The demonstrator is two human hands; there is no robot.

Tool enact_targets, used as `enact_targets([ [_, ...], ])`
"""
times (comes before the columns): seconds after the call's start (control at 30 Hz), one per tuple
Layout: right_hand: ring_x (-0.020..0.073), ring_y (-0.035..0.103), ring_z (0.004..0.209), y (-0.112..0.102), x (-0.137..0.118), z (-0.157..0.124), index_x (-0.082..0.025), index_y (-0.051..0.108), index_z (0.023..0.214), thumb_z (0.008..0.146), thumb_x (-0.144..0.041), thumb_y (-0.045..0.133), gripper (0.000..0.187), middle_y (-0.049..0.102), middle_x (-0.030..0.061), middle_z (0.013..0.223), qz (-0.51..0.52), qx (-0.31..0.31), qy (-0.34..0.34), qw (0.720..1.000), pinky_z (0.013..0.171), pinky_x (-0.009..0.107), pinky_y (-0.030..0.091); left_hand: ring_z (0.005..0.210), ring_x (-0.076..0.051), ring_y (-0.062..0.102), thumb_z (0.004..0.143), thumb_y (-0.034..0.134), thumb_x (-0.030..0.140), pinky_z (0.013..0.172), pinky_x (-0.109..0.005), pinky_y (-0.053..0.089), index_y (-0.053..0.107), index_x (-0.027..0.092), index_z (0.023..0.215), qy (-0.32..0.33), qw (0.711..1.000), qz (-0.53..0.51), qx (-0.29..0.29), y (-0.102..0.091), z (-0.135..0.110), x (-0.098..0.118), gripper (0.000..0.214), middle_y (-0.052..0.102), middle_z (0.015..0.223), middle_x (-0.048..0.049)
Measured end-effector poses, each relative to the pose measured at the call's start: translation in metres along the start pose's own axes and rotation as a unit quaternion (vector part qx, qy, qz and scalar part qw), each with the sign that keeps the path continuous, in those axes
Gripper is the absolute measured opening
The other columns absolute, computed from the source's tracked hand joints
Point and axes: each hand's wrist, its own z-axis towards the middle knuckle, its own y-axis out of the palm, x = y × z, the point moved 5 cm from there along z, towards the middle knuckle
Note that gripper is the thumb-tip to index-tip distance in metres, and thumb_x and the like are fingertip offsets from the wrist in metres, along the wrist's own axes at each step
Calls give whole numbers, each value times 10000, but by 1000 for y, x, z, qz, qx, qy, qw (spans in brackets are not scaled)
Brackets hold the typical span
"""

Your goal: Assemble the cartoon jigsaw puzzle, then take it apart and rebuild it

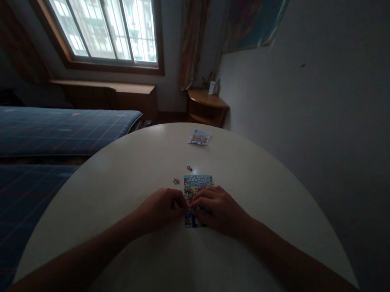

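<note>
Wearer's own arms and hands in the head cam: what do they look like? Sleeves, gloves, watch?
Left hand and right hand: bare, no gloves. Left forearm and right forearm: uncovered, no sleeves as far as the picture reaches. No watch, band or cable visible. Too dim to rule out rings.

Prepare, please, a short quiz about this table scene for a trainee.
1. True or false: the right hand covers part of the colourful rectangular printed sheet.
2. How many small multicoloured clusters lie on the white round table?
3. Which lies nearest the wood-framed barred window?
A) the sheet
B) the small printed square
C) a cluster

Key:
1. True.
2. Two, both beyond the hands.
3. B.
</note>
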Motion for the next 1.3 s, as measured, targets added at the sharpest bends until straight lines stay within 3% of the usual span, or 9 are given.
enact_targets([
  [0.27, 220, 651, 1026, -2, -2, 0, -235, 696, 1022, 865, -231, 686, 157, 740, 44, 1038, -12, 0, -4, 1000, 904, 376, 429, 615, -143, 625, 790, 595, 267, 557, -214, 417, 725, 223, 860, 4, 999, 30, 12, -7, 0, -7, 154, 698, 706, 11],
  [0.4, 201, 650, 996, -2, -5, -3, -251, 712, 996, 911, -288, 633, 121, 740, 33, 1026, -26, 4, -49, 998, 899, 367, 428, 640, -155, 626, 807, 605, 288, 601, -242, 446, 716, 224, 905, 6, 994, 76, 75, -25, 3, -17, 162, 700, 740, -1],
  [0.57, 210, 630, 1019, 1, -10, -6, -260, 724, 1031, 943, -354, 586, 188, 730, 35, 1065, -58, -35, -100, 993, 908, 379, 441, 841, -204, 647, 810, 634, 271, 763, -325, 506, 683, 236, 1068, 20, 978, 135, 157, -40, 8, -33, 266, 700, 1004, -45],
  [0.7, 223, 631, 1022, -1, -15, -4, -231, 710, 1048, 921, -339, 607, 196, 725, 43, 1091, -72, -60, -94, 991, 932, 383, 453, 985, -252, 631, 851, 636, 334, 876, -384, 502, 665, 229, 1178, 25, 976, 150, 158, -35, 15, -43, 345, 673, 1117, -78],
  [0.83, 240, 629, 1046, -1, -17, -2, -204, 688, 1076, 930, -369, 597, 238, 717, 69, 1111, -74, -79, -92, 990, 931, 401, 459, 1051, -271, 589, 901, 594, 354, 939, -420, 477, 679, 235, 1178, 34, 969, 172, 173, -29, 22, -39, 313, 664, 1115, -77],
  [1.0, 226, 624, 1066, -3, -8, -1, -214, 660, 1114, 953, -392, 574, 255, 717, 59, 1110, -31, -57, -72, 995, 953, 388, 446, 1027, -273, 572, 936, 547, 320, 956, -440, 455, 710, 210, 992, 37, 967, 181, 178, -26, 30, -33, 205, 662, 1051, -76],
  [1.3, 199, 627, 1006, -15, 9, -1, -236, 676, 1100, 972, -336, 554, 203, 715, 48, 1073, -20, -11, -39, 999, 898, 374, 444, 1070, -258, 549, 906, 537, 238, 976, -403, 433, 667, 193, 980, 44, 976, 166, 132, -25, 27, -43, 157, 661, 1081, -69],
])
